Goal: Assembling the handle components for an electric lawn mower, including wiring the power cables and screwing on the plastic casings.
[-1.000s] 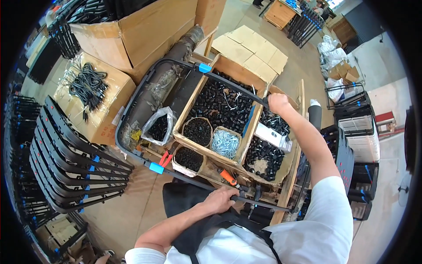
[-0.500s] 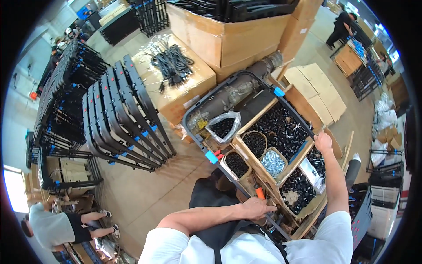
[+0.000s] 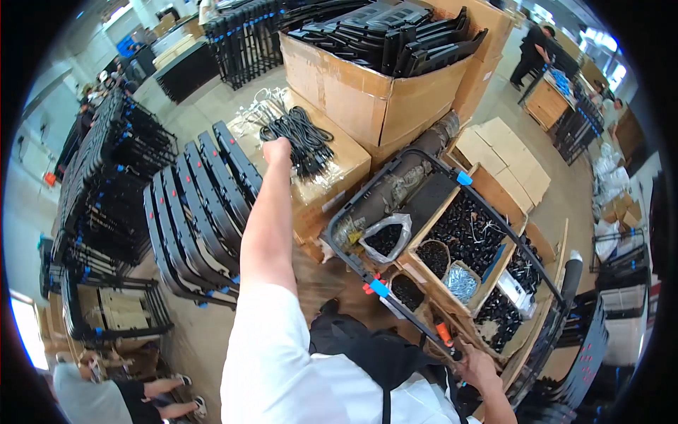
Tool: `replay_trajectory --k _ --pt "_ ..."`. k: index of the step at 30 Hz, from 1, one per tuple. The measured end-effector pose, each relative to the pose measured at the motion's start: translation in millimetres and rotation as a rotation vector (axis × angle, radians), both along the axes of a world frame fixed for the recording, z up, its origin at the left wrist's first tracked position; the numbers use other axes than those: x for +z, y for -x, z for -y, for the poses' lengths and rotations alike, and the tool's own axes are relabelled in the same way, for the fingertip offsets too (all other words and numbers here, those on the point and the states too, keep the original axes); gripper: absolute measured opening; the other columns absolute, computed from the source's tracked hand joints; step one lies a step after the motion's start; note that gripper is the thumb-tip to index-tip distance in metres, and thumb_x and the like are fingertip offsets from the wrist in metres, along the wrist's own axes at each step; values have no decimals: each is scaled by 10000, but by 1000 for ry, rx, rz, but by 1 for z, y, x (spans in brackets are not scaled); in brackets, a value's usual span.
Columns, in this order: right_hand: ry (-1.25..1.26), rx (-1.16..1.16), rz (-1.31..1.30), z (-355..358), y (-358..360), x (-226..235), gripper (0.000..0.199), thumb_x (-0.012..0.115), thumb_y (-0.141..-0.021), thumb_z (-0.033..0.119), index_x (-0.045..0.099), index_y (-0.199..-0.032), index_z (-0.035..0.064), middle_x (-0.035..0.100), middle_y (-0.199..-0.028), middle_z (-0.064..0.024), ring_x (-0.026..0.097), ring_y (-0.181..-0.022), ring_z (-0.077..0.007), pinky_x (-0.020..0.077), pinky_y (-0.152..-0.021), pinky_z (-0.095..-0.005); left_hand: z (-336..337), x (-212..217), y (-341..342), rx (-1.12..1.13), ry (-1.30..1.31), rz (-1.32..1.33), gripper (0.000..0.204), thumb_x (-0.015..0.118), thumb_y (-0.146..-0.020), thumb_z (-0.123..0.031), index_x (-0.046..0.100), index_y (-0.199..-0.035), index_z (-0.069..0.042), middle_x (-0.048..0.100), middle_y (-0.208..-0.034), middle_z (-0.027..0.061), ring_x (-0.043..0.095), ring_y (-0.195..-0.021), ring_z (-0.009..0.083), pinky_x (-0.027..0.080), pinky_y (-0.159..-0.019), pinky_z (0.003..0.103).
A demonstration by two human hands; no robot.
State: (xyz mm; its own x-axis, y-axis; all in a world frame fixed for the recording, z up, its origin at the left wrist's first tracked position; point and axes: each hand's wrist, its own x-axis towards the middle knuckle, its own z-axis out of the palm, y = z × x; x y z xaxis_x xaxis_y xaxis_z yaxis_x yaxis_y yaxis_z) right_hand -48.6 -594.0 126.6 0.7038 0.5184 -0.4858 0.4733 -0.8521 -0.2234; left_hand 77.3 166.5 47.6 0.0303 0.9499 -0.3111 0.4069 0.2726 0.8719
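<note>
My left arm stretches far forward, and my left hand [image 3: 277, 150] is closed on a bundle of black cables [image 3: 302, 140] lying on top of a cardboard box [image 3: 332, 177]. My right hand [image 3: 482, 367] is low at the right, fingers curled over the near corner of a black-framed cart [image 3: 353, 272], just beside an orange-handled tool [image 3: 443, 332]. The cart carries wooden trays of black small parts [image 3: 470, 230], a bowl of silver screws [image 3: 462, 281] and a plastic bag of black pieces [image 3: 385, 239].
Rows of black folded frames [image 3: 201, 212] stand on the floor at the left. A big carton of black parts [image 3: 385, 78] sits behind the cable box. Flat cardboard boxes [image 3: 505, 159] lie beyond the cart. Other people work at the lower left [image 3: 92, 392] and far right [image 3: 533, 49].
My left hand has left the cart's near edge and reached out to the cable bundle. My right hand has pulled back from the far trays to the cart's near corner. The view has swung left.
</note>
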Motion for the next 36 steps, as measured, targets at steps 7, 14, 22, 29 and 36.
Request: replay_trajectory --k 7,14,22,29,36 --pt "403 63 314 -29 22 -33 474 555 -1032 423 733 -776 66 723 -692 -159 725 -666 -384 577 -624 -506 -128 -38 -14 -336 83 -456 359 659 -887 -160 751 -1193 3 718 -1316 194 707 -1189 336 551 -992 391" --pt "686 49 128 -35 14 -62 478 778 -820 528 760 -972 75 783 -962 -157 776 -902 -345 618 -783 -457 -286 -88 8 -138 338 -159 395 668 -901 -152 689 -1260 10 692 -1350 166 670 -1232 320 523 -1038 404" --pt "800 -55 192 -6 17 -66 396 816 -795 426 770 -1027 108 790 -992 -147 783 -938 -334 627 -770 -449 -196 -105 -19 -394 357 -313 464 567 -963 -254 651 -1317 34 647 -1430 191 636 -1295 364 487 -1105 458" --pt "873 -64 136 -17 10 -71 320 786 -808 361 805 -1029 132 799 -1018 -127 787 -949 -301 623 -811 -436 -161 -29 4 -558 148 -375 345 610 -920 -180 778 -1166 -5 739 -1285 174 707 -1210 321 575 -966 426" --pt "700 -281 369 -44 17 -65 218 684 -890 251 804 -978 93 788 -1089 -149 770 -1045 -257 619 -837 -435 -186 -5 15 -120 61 182 498 574 -996 -350 671 -1282 46 693 -1313 255 685 -1206 373 537 -1009 465"
